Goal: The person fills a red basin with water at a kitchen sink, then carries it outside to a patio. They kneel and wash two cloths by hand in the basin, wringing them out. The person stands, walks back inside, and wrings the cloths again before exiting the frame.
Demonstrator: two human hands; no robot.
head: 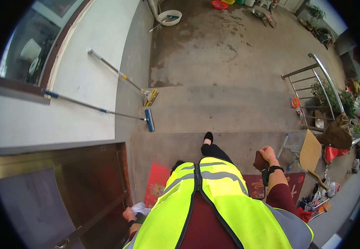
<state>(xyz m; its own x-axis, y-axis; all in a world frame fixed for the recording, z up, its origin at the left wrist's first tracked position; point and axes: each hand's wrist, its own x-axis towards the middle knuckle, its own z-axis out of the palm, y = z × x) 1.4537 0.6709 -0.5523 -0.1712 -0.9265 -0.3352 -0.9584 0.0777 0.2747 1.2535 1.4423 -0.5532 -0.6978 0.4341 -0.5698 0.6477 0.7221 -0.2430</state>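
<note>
My left hand [129, 214] is low at the left, beside the brown door, closed on a white cloth [140, 209]. Out to the right, my right hand [267, 154] grips a small brown item [261, 161], perhaps a pouch or cloth; its exact kind is unclear. Both wrists wear dark bands. A blue-headed mop [149, 120] and a yellow-headed sponge mop [151, 97] lean on the wall ahead to the left, away from both hands. One black shoe [208, 136] shows near the step edge.
Concrete steps [223, 116] lie ahead. A metal railing [326, 77] and a wooden-seated chair [310, 151] stand on the right. Mats, one red [155, 183], lie by my feet. Farther off are a white basin [173, 21] with a brush and a wet floor patch [183, 46].
</note>
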